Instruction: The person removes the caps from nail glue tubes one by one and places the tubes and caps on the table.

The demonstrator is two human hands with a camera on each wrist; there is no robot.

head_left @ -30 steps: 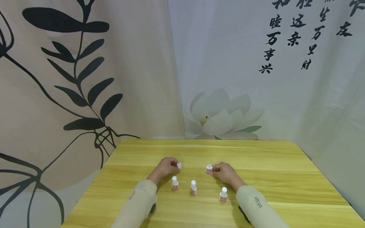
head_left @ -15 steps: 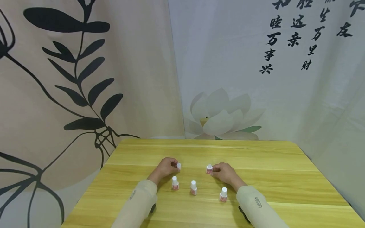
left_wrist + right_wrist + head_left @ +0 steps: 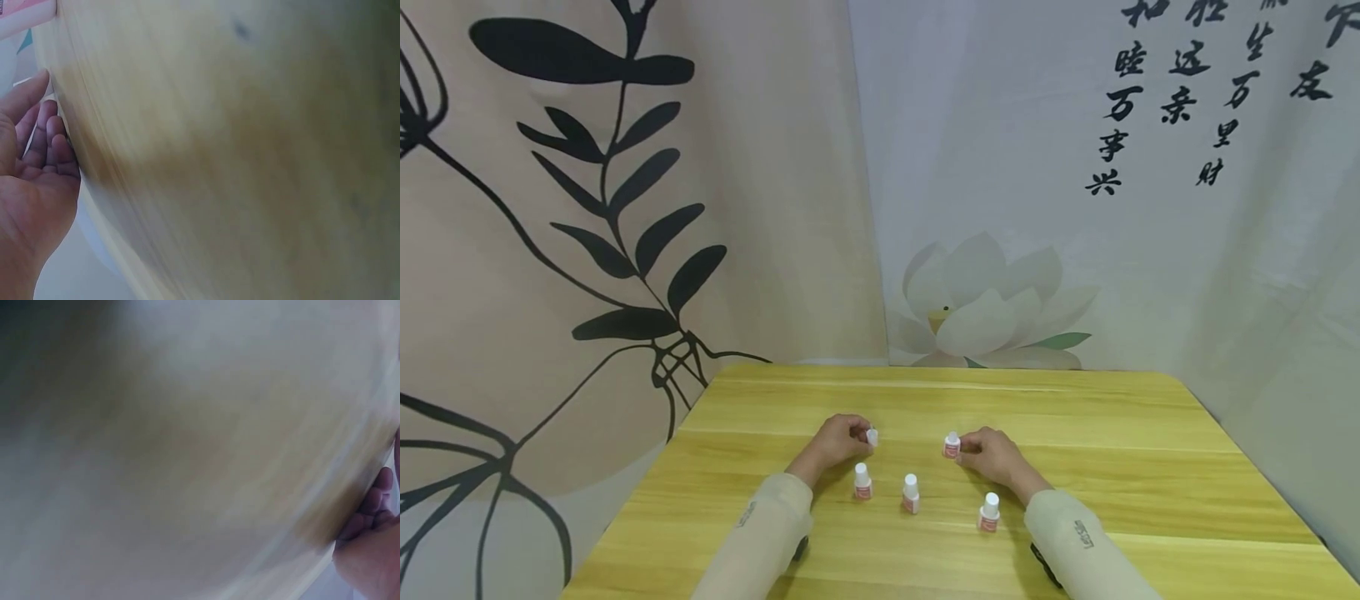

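My left hand (image 3: 841, 437) pinches a small white bottle (image 3: 872, 437) between thumb and fingertips; its label does not show. Across from it, my right hand (image 3: 994, 454) holds another small bottle (image 3: 952, 447), white-capped with a red-and-white label, upright at its fingertips. Nearer the front, three like bottles stand upright: a left one (image 3: 862, 482), a middle one (image 3: 911, 494) and a right one (image 3: 988, 512). In the left wrist view the thumb and curled fingers (image 3: 47, 134) show at the left edge. Only part of the right hand (image 3: 375, 550) appears in the right wrist view.
All stands on a yellow wood-grain table (image 3: 775, 400). Behind its far edge hangs a pale curtain (image 3: 775, 208) printed with dark leaves, a lotus and black characters. Part of a pink-labelled bottle (image 3: 25, 17) shows at the left wrist view's top corner.
Both hands keep their hold and place on the table. The whole head view has shifted slightly, with the scene a little further right.
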